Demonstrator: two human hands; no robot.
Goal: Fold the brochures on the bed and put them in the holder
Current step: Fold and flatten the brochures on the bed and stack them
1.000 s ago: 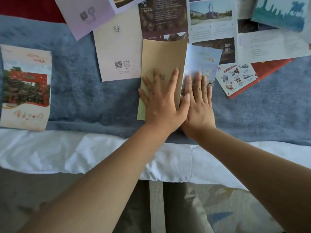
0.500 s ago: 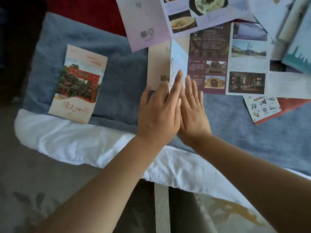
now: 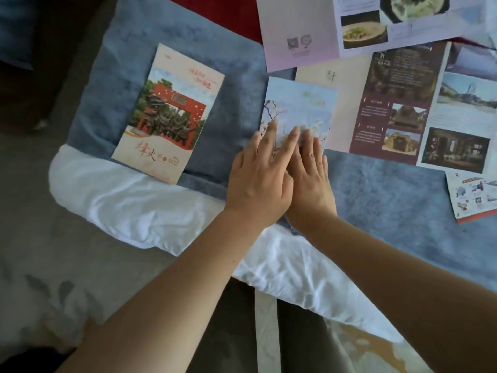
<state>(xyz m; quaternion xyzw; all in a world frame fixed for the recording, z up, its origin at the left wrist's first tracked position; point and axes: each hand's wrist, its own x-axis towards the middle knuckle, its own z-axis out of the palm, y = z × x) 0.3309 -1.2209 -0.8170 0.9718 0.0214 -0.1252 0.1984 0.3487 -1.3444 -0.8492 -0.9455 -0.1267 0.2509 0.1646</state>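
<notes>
A folded light-blue brochure point(image 3: 301, 109) with a blossom picture lies on the blue blanket point(image 3: 113, 84). My left hand point(image 3: 258, 181) and my right hand point(image 3: 312, 179) press flat on its near end, side by side, fingers straight. A folded brochure with a red gate picture point(image 3: 169, 114) lies to the left on the blanket. An unfolded dark-maroon brochure point(image 3: 398, 103) is spread to the right, partly under the blue one. No holder is in view.
A pink-white leaflet point(image 3: 298, 33) and a food-photo brochure point(image 3: 390, 20) lie at the top. A red-edged leaflet point(image 3: 473, 195) sits at the right edge. The white sheet point(image 3: 129, 200) marks the bed's near edge; grey patterned carpet point(image 3: 40, 278) lies below.
The tan panel has been folded over, so the brochure now shows its blue cover. Both hands slid together onto its near end. The camera view shifted left.
</notes>
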